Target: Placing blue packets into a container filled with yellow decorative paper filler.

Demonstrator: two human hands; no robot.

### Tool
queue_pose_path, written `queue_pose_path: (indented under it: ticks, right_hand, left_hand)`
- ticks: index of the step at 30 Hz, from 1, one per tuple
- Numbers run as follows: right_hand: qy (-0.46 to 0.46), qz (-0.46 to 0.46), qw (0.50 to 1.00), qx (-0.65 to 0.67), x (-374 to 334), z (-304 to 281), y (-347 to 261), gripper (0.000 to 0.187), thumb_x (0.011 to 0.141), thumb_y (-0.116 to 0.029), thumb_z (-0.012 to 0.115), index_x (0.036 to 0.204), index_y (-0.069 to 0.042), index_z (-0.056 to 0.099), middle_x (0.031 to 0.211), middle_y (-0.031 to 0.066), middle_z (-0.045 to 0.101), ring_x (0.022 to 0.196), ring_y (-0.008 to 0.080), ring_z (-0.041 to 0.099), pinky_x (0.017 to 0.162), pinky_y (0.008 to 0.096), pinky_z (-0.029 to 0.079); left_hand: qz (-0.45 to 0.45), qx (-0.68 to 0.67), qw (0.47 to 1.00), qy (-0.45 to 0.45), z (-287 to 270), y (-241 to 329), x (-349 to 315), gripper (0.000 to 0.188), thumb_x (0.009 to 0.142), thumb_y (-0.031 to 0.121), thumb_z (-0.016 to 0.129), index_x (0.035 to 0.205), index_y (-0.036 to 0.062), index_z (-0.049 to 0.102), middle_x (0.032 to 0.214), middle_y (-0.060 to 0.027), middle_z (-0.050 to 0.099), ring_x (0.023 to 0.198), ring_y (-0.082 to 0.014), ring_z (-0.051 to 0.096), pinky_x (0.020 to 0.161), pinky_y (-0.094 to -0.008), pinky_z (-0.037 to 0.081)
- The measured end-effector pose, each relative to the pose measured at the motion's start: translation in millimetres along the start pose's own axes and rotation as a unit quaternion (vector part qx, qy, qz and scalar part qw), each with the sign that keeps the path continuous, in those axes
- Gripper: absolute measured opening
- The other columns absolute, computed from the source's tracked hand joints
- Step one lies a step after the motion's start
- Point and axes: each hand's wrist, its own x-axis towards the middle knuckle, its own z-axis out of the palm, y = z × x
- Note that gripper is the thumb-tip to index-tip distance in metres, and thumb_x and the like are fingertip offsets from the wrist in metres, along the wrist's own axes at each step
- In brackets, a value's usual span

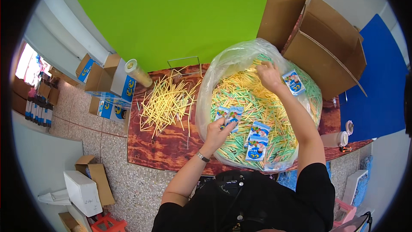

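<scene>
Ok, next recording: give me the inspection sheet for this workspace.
Surface: dark red wood-grain table.
Job's things: clear plastic bag full of yellow and green sticks; blue packets lying on them.
Clutter: loose yellow sticks, tape roll, open cardboard box.
Grips: left hand holds small packets; right hand reaches into the sticks.
Cables: nothing seen.
Surroundings: green board, blue mat, cartons on floor.

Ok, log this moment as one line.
left hand: on small blue packets | right hand: among yellow-green sticks | clear plastic bag, wooden table
</scene>
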Motion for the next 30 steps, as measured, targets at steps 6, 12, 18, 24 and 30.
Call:
queue_pose_path:
  ticks: [6, 12, 18, 24, 30]
  right_hand:
    - [-0.052, 0.14, 0.786, 0.6, -46, -50, 20, 0.024, 0.102, -0.026, 0.049, 0.105, -0.004, 0.058, 0.093, 0.0004, 0.064, 0.094, 0.0088, 0.051, 0.088, 0.0276, 0.039]
    - [-0.093, 0.151, 0.762, 0.623, -83, -70, 28, 0.028, 0.1, -0.024, 0.05, 0.118, -0.005, 0.062, 0.094, -0.0002, 0.064, 0.094, 0.0104, 0.054, 0.085, 0.0289, 0.043]
    - [-0.24, -0.039, 0.821, 0.517, -75, -144, 13, 0.028, 0.103, -0.029, 0.044, 0.097, -0.003, 0.051, 0.086, 0.0061, 0.065, 0.089, 0.017, 0.064, 0.08, 0.0354, 0.049]
    - [-0.344, -0.148, 0.878, 0.297, -52, -206, -31, 0.026, 0.098, -0.028, 0.05, 0.093, -0.002, 0.05, 0.075, 0.0174, 0.063, 0.074, 0.0371, 0.063, 0.066, 0.0474, 0.048]
    - [-0.369, -0.213, 0.893, 0.142, -32, -215, -47, 0.023, 0.094, -0.025, 0.054, 0.096, -0.001, 0.054, 0.077, 0.0205, 0.064, 0.077, 0.0409, 0.063, 0.068, 0.0512, 0.047]
  left_hand:
    - [-0.044, -0.089, 0.995, 0.004, 11, 12, 13, 0.015, 0.09, 0.014, 0.067, 0.094, -0.0008, 0.068, 0.078, -0.0012, 0.066, 0.061, -0.0051, 0.059, 0.054, -0.0203, 0.048]
    - [-0.017, -0.057, 0.998, -0.017, 20, 0, 17, 0.015, 0.091, 0.015, 0.067, 0.091, -0.0007, 0.067, 0.078, -0.0008, 0.066, 0.063, -0.0046, 0.058, 0.054, -0.0203, 0.048]
    - [0.087, 0.072, 0.993, 0.022, 17, -2, 16, 0.013, 0.086, 0.012, 0.071, 0.084, -0.0003, 0.065, 0.07, -0.0032, 0.062, 0.059, -0.0065, 0.055, 0.052, -0.0239, 0.042]
    - [0.193, 0.123, 0.972, 0.058, 17, 19, 17, 0.016, 0.078, 0.006, 0.076, 0.081, -0.0006, 0.061, 0.067, -0.0073, 0.055, 0.059, -0.0156, 0.05, 0.053, -0.0302, 0.039]
    - [0.245, 0.181, 0.949, 0.084, 13, 27, 16, 0.02, 0.074, 0.009, 0.078, 0.077, 0.0016, 0.06, 0.072, -0.0103, 0.06, 0.068, -0.0271, 0.058, 0.06, -0.0363, 0.044]
